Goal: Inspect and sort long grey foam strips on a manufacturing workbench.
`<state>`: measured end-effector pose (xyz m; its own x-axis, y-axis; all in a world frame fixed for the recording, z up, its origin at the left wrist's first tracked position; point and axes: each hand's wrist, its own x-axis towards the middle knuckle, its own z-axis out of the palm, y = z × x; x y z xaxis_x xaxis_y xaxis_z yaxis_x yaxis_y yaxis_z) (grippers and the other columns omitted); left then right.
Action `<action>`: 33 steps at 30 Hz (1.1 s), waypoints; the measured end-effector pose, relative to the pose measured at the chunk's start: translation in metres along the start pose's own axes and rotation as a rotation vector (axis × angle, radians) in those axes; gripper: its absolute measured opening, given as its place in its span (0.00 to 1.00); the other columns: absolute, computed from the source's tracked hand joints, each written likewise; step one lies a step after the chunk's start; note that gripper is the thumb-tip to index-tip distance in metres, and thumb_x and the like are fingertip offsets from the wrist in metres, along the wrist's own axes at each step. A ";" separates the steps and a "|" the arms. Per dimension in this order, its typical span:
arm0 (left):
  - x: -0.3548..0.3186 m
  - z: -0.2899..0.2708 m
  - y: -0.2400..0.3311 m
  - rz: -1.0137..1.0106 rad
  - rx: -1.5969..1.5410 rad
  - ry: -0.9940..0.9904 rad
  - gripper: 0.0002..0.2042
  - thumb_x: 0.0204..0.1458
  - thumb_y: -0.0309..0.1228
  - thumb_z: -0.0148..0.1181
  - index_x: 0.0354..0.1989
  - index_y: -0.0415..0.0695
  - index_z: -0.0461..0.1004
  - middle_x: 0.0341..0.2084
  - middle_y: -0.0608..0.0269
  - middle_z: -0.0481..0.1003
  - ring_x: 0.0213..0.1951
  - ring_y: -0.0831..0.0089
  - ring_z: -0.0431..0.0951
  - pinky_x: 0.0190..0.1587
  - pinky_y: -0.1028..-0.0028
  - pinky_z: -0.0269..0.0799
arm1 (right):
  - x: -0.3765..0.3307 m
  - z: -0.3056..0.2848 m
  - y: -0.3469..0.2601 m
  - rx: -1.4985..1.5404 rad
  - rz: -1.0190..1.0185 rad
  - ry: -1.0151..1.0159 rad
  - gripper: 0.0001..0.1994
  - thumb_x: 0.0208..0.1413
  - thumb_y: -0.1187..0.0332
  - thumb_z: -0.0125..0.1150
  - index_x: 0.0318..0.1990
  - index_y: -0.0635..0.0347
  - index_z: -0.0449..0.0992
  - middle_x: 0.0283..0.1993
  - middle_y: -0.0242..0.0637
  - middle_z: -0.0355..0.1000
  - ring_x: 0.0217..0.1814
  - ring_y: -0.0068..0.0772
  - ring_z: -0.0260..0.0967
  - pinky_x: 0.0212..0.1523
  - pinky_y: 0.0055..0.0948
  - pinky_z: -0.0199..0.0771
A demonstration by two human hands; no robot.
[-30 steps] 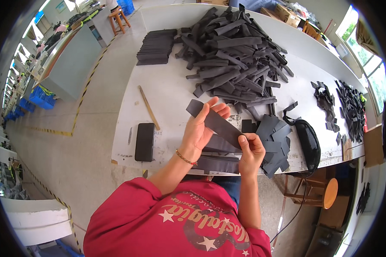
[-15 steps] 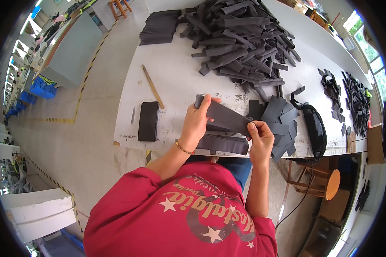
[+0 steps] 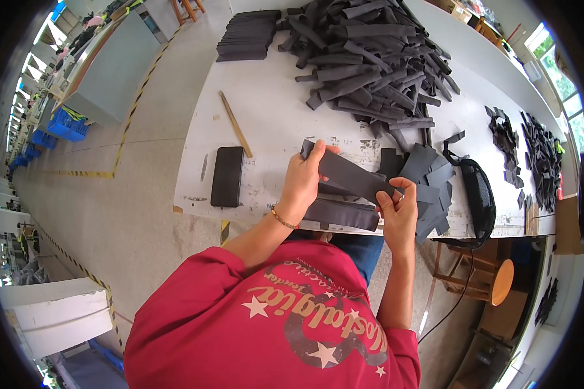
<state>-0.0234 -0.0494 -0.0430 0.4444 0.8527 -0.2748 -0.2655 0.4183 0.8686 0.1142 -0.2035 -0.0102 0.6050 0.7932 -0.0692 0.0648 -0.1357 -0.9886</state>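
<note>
A strip of dark grey fabric (image 3: 349,175) stretches between my hands above the near edge of the table. My left hand (image 3: 303,175) is closed on its left end, thumb on top. At the other end my right hand (image 3: 399,207) pinches the corner between thumb and fingers. Directly below lies a stack of similar dark strips (image 3: 341,214), partly covered by the held one. Flat dark fabric pieces (image 3: 428,188) are spread in an overlapping pile just right of my right hand.
A large heap of dark fabric tubes (image 3: 376,65) covers the back of the white table (image 3: 201,136), beside a neat stack (image 3: 248,37). A black phone-like slab (image 3: 227,176) and a wooden stick (image 3: 235,123) lie left. Rightward are a black mesh object (image 3: 477,198) and a wooden stool (image 3: 501,281).
My right-hand fingers have shifted at the strip's right end, with the index finger now lifted and bent. The whole view has moved slightly; the strip stays between both hands.
</note>
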 end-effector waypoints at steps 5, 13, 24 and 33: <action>-0.026 -0.002 0.026 -0.056 0.183 -0.043 0.15 0.59 0.43 0.58 0.34 0.43 0.80 0.30 0.68 0.79 0.29 0.82 0.74 0.26 0.77 0.64 | -0.002 -0.010 -0.006 0.041 0.053 0.009 0.17 0.59 0.77 0.57 0.54 0.61 0.62 0.27 0.29 0.68 0.27 0.16 0.62 0.29 0.19 0.65; -0.067 -0.046 -0.027 0.698 0.943 0.003 0.08 0.44 0.29 0.71 0.31 0.43 0.80 0.27 0.62 0.70 0.33 0.66 0.70 0.38 0.70 0.66 | -0.039 -0.018 0.048 -0.291 0.093 -0.106 0.19 0.56 0.75 0.61 0.55 0.59 0.64 0.20 0.33 0.64 0.23 0.23 0.61 0.26 0.27 0.63; -0.056 -0.053 -0.042 0.774 1.063 0.024 0.14 0.39 0.30 0.73 0.35 0.48 0.77 0.37 0.63 0.70 0.44 0.61 0.68 0.48 0.64 0.63 | -0.029 -0.011 0.074 -0.748 -0.100 0.013 0.21 0.51 0.69 0.66 0.52 0.58 0.68 0.23 0.38 0.63 0.24 0.36 0.64 0.28 0.36 0.64; -0.054 -0.038 -0.011 0.962 1.052 -0.043 0.13 0.40 0.25 0.71 0.36 0.48 0.78 0.41 0.65 0.74 0.49 0.60 0.70 0.51 0.64 0.66 | -0.004 -0.035 0.049 -0.653 -0.155 0.152 0.18 0.49 0.75 0.66 0.49 0.59 0.73 0.31 0.33 0.63 0.29 0.27 0.60 0.32 0.27 0.67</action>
<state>-0.0773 -0.0879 -0.0534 0.4889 0.6483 0.5837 0.2658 -0.7480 0.6081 0.1423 -0.2343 -0.0534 0.6513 0.7470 0.1333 0.5960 -0.3949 -0.6992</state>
